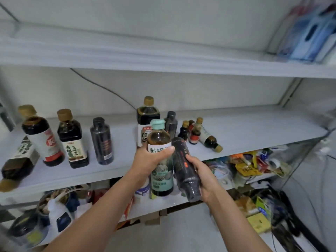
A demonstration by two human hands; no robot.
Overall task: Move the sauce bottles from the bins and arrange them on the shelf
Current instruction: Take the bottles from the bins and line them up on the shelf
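Observation:
My left hand [147,160] grips an upright brown bottle with a teal cap [161,160] around its middle. My right hand [203,176] holds a black wrapped bottle [183,166], tilted with its cap end pointing down and right. Both bottles are held in front of the edge of the white middle shelf [254,130]. Several sauce bottles stand on that shelf: a red-labelled one [42,139], a square gold-capped one [72,140], a black one [102,141], and a tall gold-capped one [147,119]. Small bottles [195,133] cluster to the right, one lying down.
A bottle [17,160] lies on its side at the shelf's left end. The lower shelf holds packets [249,166] and containers [56,206]. The upper shelf [163,59] carries blue packs [309,39] at the far right. A cable runs along the back wall.

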